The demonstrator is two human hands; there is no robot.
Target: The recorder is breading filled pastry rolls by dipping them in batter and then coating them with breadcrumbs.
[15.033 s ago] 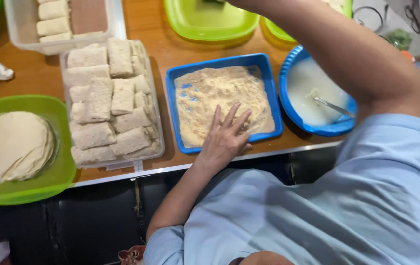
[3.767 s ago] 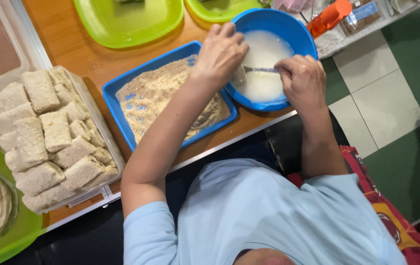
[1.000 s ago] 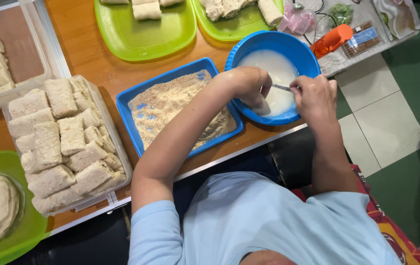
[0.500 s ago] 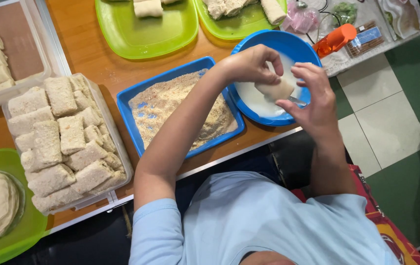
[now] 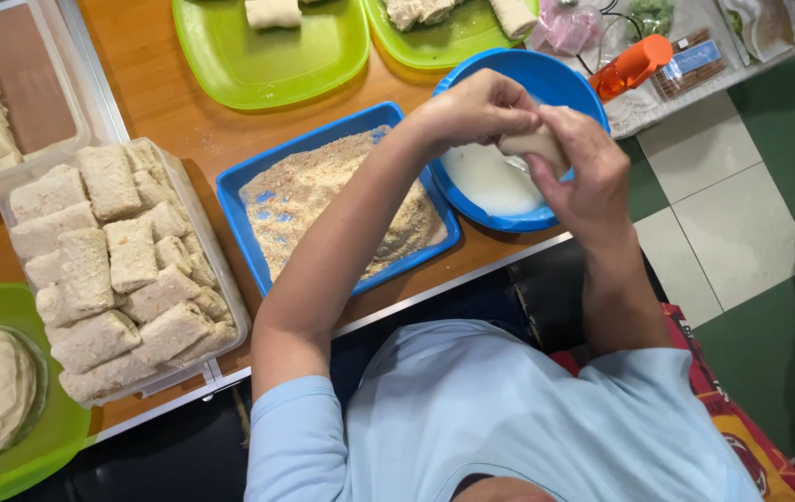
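Pale roll (image 5: 532, 141) now lifted from the blue bowl (image 5: 499, 218), gripped by left hand (image 5: 476, 107) and right hand (image 5: 583, 172), dipping apparently finished.

Crumb tray (image 5: 258, 200) betw. box of breaded pcs (image 5: 221, 279) & batter bowl (image 5: 546, 74), plates (image 5: 230, 56) behind

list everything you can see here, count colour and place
roll: one, pale, held over the bowl
bowl: one, blue, white batter, table's right
crumb tray: one, blue, centre
clear tub: one, crumbed pieces, left
second tub: one, pale rolls, top left
green plates: two, top
wrapper dish: one, green, bottom left
orange bottle: one, top right
left hand: on the roll
right hand: on the roll
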